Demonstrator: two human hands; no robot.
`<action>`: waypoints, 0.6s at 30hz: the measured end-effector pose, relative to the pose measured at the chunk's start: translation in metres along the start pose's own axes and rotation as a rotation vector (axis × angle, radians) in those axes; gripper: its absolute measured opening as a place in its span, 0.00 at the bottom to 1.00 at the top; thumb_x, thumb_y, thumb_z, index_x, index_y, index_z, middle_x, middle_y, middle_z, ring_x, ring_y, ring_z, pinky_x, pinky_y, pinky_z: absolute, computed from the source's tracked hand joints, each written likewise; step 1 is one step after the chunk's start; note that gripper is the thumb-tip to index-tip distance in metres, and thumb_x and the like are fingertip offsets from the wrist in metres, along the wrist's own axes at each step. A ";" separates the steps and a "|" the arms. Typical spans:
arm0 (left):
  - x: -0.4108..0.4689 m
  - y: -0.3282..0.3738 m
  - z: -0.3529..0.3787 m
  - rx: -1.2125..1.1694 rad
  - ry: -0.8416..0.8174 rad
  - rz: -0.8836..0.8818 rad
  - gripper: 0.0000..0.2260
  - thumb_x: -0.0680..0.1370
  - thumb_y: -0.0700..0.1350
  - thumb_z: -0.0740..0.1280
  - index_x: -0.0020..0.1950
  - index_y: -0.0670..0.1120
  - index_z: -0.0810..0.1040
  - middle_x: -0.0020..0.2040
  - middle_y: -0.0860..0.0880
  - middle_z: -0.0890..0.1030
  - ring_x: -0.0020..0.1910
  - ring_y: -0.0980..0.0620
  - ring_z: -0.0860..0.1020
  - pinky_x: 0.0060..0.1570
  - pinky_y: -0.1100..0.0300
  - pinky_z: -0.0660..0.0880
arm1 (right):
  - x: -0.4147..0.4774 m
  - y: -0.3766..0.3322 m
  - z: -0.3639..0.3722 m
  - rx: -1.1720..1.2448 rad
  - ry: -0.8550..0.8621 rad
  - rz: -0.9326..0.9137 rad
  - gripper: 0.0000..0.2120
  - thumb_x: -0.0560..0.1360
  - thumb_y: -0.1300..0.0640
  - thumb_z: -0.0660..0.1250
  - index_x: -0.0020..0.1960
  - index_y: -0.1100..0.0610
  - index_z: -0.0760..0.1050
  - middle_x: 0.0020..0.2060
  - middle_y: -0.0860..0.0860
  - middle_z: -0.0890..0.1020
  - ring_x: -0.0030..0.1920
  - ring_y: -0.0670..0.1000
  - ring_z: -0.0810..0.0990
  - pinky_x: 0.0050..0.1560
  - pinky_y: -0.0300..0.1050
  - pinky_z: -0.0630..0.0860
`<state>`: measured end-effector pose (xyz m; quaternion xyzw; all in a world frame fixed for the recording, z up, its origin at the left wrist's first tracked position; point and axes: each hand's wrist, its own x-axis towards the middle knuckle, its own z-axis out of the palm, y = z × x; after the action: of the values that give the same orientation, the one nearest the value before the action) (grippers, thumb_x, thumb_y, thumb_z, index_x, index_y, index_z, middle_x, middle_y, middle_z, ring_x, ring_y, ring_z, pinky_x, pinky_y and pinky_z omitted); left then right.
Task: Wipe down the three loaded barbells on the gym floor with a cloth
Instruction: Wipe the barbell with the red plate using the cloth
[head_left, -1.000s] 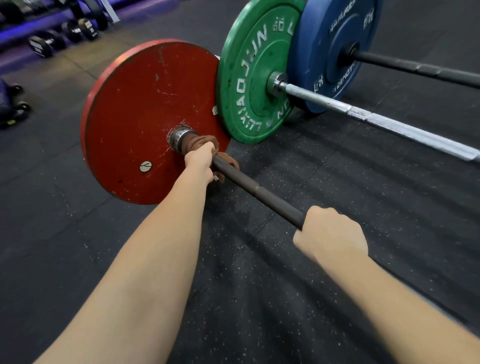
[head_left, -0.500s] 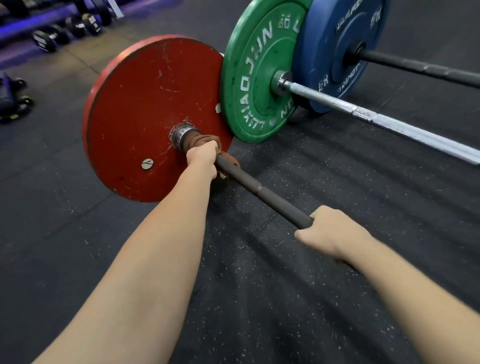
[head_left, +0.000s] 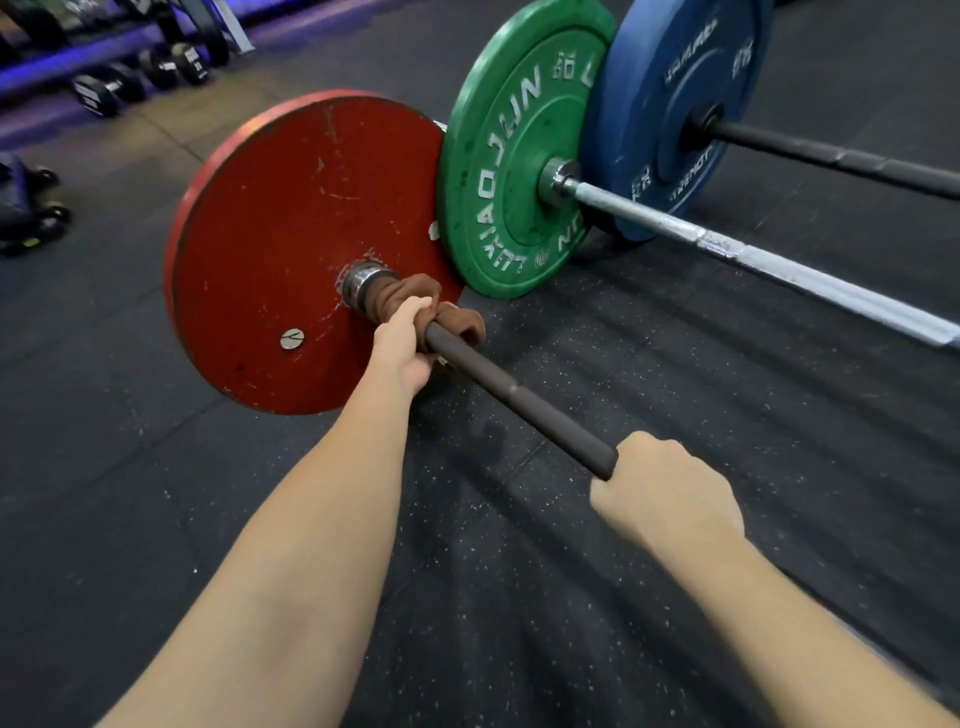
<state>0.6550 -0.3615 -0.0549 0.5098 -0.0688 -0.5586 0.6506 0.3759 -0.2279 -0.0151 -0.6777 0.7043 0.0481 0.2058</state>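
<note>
Barbell (head_left: 519, 397), near one: runs diag from red plate (head_left: 270, 234) toward body. Grips cloth (head_left: 415, 291) round bar at plate end w/ L hand (head_left: 402, 348); clamps bare bar w/ R hand (head_left: 670, 499), nearer body.

Red plate (head_left: 291, 249): matt red coat, scuffed, scratched to pale marks, chipped at the rim.
Green plate (head_left: 509, 156): smooth rubber-like face, slight sheen, raised white lettering, small nicks.
Blue plate (head_left: 670, 104): smooth, matt, faint pale lettering.
Collar (head_left: 363, 283): bright polished metal, glossy.
Near bar (head_left: 519, 400): dark, matt, finely textured metal.
Silver bar (head_left: 753, 260): bare grey metal, dull sheen, rough knurled stretches.
Far bar (head_left: 831, 156): black, satin, knurled bands.
Cloth (head_left: 400, 291): brown, soft, nappy, matt.
Floor (head_left: 675, 389): black rubber, matt, grainy, pale flecks.
</note>
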 end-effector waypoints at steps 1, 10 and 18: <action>-0.003 -0.001 -0.001 -0.050 -0.035 -0.037 0.13 0.78 0.38 0.69 0.61 0.36 0.77 0.48 0.41 0.83 0.48 0.44 0.83 0.60 0.48 0.78 | 0.005 0.000 -0.005 0.102 -0.115 0.027 0.08 0.74 0.50 0.63 0.48 0.54 0.70 0.38 0.49 0.77 0.35 0.53 0.77 0.37 0.44 0.72; 0.011 0.008 0.019 0.408 0.294 0.003 0.20 0.73 0.43 0.72 0.64 0.41 0.76 0.55 0.44 0.83 0.49 0.43 0.83 0.49 0.46 0.82 | -0.016 -0.007 0.003 -0.138 0.122 -0.007 0.06 0.78 0.53 0.60 0.45 0.52 0.66 0.33 0.48 0.71 0.31 0.51 0.70 0.35 0.45 0.66; 0.018 0.008 0.015 0.486 0.316 0.071 0.27 0.69 0.44 0.73 0.66 0.42 0.71 0.57 0.42 0.83 0.49 0.42 0.83 0.47 0.46 0.82 | -0.017 -0.005 0.007 -0.198 0.216 -0.064 0.13 0.80 0.50 0.60 0.40 0.53 0.61 0.32 0.47 0.68 0.28 0.50 0.65 0.33 0.45 0.63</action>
<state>0.6573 -0.3857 -0.0509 0.7287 -0.1163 -0.4165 0.5311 0.3828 -0.2097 -0.0147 -0.7178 0.6924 0.0374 0.0625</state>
